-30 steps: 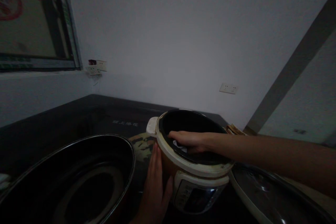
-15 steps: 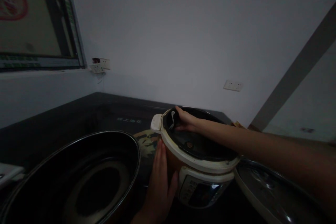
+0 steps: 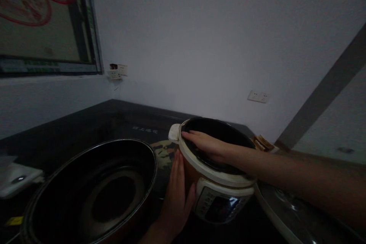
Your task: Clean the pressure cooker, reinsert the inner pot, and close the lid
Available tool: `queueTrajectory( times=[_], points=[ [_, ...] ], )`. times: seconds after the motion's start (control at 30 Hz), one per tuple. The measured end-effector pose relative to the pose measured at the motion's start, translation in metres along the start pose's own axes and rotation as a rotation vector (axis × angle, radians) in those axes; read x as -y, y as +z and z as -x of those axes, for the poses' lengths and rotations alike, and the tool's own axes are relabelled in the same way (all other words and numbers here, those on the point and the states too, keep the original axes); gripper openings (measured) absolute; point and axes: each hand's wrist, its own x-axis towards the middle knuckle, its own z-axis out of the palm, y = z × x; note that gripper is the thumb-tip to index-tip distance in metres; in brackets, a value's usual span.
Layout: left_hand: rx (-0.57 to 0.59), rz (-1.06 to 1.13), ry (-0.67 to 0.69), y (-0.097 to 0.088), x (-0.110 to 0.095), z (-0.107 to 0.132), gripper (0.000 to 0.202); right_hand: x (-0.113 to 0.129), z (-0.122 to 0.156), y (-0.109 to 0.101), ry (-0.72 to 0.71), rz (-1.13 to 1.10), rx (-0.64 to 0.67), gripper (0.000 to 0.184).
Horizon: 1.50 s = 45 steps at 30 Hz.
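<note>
An electric cooker (image 3: pixel 197 171) with a white rim, a brown body and a front control panel stands on the dark countertop, its top uncovered. My left hand (image 3: pixel 178 194) lies flat against its left side, fingers stretched up and thumb apart. Across the cooker's opening reaches my right hand (image 3: pixel 207 145), fingertips just inside the left part of the rim, by the white side handle (image 3: pixel 174 132). Something dark shows under its palm, but I cannot make out what it is. The cooker's dark inside (image 3: pixel 217 127) shows behind that hand.
A large black pan (image 3: pixel 153 160) stands close on the left, with a white object (image 3: pixel 17 179) beyond its left edge. A glass lid (image 3: pixel 274 202) lies to the right of the cooker, under my right forearm. Brown pieces (image 3: pixel 263 143) sit behind it, near the wall.
My right hand has flattened from a grip around a dark thing with a white line, which no longer shows. My left hand stays at the cooker's side. The view has shifted slightly left.
</note>
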Motion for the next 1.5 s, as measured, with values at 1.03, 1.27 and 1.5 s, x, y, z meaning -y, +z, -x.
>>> queueTrajectory(
  times=[1.03, 1.27, 1.5],
  points=[
    [-0.148, 0.225, -0.161, -0.005, 0.004, -0.002, 0.051, -0.023, -0.03, -0.163, -0.297, 0.578, -0.485, 0.02],
    [-0.125, 0.21, -0.157, -0.006, 0.004, -0.001, 0.052, -0.021, -0.078, -0.135, -0.389, 0.766, -0.298, 0.03],
    [-0.119, 0.177, -0.15, -0.006, 0.003, -0.001, 0.053, -0.009, -0.106, -0.107, -0.495, 0.852, -0.259, 0.031]
  ],
)
